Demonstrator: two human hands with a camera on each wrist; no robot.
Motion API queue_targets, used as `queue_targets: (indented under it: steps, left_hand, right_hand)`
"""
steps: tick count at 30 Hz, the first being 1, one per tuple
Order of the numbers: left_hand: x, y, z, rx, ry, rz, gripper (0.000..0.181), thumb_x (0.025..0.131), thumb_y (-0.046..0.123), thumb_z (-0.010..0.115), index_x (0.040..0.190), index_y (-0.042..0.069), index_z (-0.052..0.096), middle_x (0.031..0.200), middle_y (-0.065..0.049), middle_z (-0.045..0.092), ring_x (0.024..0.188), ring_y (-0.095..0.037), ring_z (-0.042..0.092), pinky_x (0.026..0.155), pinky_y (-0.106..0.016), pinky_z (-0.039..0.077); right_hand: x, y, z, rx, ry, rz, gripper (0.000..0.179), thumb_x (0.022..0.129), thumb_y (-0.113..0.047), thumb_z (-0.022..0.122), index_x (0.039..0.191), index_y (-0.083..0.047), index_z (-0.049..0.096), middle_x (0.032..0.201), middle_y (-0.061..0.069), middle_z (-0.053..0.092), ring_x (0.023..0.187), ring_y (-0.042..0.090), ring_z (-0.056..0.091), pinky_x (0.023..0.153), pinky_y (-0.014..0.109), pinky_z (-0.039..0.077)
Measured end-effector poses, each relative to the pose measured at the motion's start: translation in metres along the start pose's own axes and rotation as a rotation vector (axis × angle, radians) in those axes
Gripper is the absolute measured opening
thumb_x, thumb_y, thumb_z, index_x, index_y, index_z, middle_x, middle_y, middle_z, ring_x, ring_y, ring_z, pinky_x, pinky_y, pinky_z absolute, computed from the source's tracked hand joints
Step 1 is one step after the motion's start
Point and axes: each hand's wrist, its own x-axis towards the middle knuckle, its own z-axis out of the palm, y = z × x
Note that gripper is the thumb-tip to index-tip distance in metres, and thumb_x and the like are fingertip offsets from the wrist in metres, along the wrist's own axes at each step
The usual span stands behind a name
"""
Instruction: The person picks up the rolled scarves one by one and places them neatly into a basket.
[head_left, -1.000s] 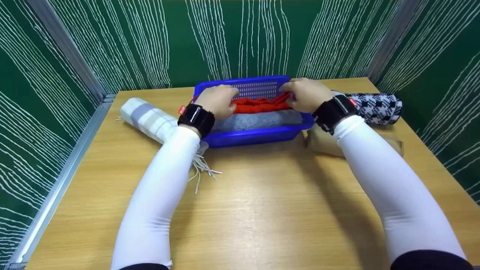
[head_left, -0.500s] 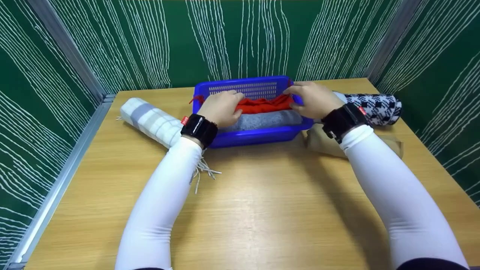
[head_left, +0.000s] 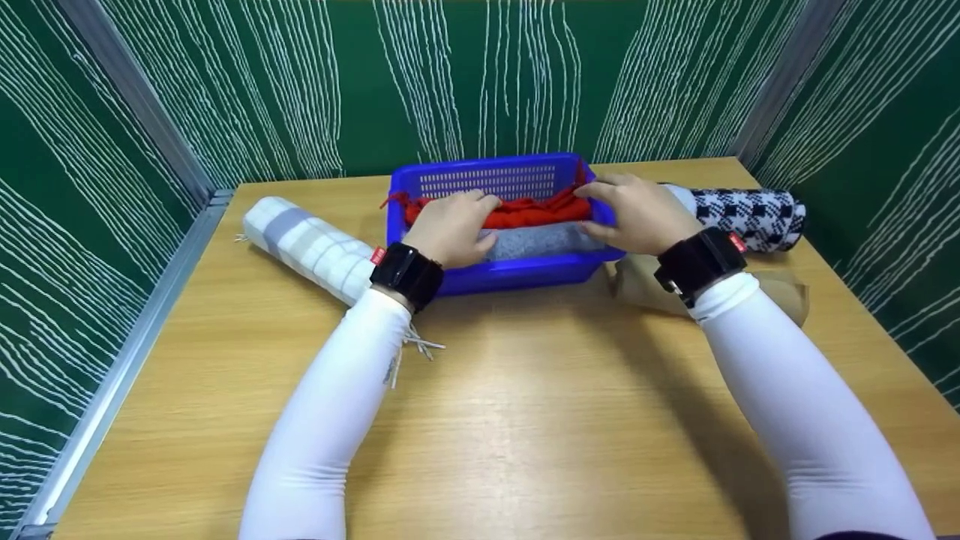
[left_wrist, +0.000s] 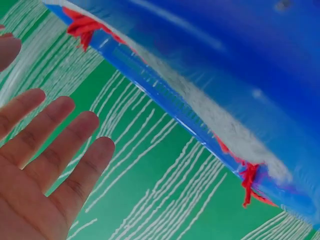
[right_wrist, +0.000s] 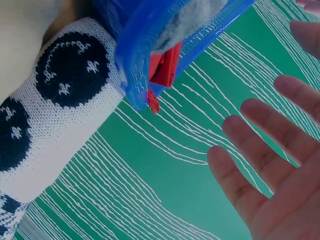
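Note:
A blue plastic basket (head_left: 517, 279) stands toward the back of the table. Inside lie a rolled grey cloth (head_left: 544, 241) at the front and a red scarf (head_left: 529, 215) behind it, with red tassels over the basket's ends. My left hand (head_left: 452, 227) is above the basket's left front part, fingers apart and nothing held in the left wrist view. Over the right end is my right hand (head_left: 642, 213), fingers loosely spread, holding nothing in the right wrist view. Both hands hide parts of the basket.
A rolled white plaid scarf (head_left: 307, 246) with fringe lies left of the basket. To the right are a black-and-white patterned roll (head_left: 750, 217) and a tan roll (head_left: 784, 296). Green walls (head_left: 517, 82) with white lines enclose the table (head_left: 510, 420).
Both hands have let go of the red scarf and drawn back toward me, the right also outward. The red scarf now lies settled behind the grey roll.

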Motion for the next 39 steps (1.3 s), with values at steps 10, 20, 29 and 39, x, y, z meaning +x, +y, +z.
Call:
queue_targets:
  steps: [10,20,29,39]
  left_hand:
    - [-0.003,0.015,0.008,0.012,0.015,0.052,0.052,0.106,0.038,0.066,0.148,0.009,0.062,0.137,-0.012,0.07,0.124,-0.033,0.069,0.103,-0.05,0.06]
    - [0.001,0.034,0.013,0.005,0.03,0.09,0.052,0.106,0.04,0.067,0.148,0.01,0.062,0.137,-0.011,0.071,0.123,-0.033,0.069,0.1,-0.05,0.061]
    - [0.003,0.047,0.021,0.02,0.016,0.128,0.052,0.105,0.04,0.068,0.147,0.01,0.062,0.137,-0.011,0.07,0.122,-0.035,0.069,0.102,-0.052,0.059]
    - [0.004,0.062,0.028,0.084,0.008,0.157,0.047,0.106,0.044,0.066,0.14,0.011,0.064,0.13,-0.009,0.071,0.118,-0.031,0.07,0.095,-0.048,0.059]
  right_hand:
    - [-0.015,-0.001,0.007,0.014,0.006,-0.001,0.056,0.096,-0.03,0.084,0.142,-0.003,0.069,0.144,0.025,0.067,0.13,0.048,0.065,0.112,0.065,0.052]
    - [-0.027,0.002,0.01,-0.002,-0.011,-0.004,0.06,0.095,-0.03,0.085,0.144,-0.001,0.067,0.144,0.028,0.067,0.131,0.05,0.064,0.114,0.066,0.05]
    - [-0.036,0.008,0.01,0.004,-0.044,0.017,0.063,0.094,-0.03,0.086,0.146,-0.001,0.065,0.144,0.029,0.066,0.133,0.051,0.063,0.115,0.067,0.049]
    - [-0.049,0.02,0.013,0.004,-0.045,0.05,0.066,0.092,-0.034,0.087,0.146,-0.002,0.065,0.142,0.027,0.068,0.131,0.048,0.064,0.113,0.067,0.05]
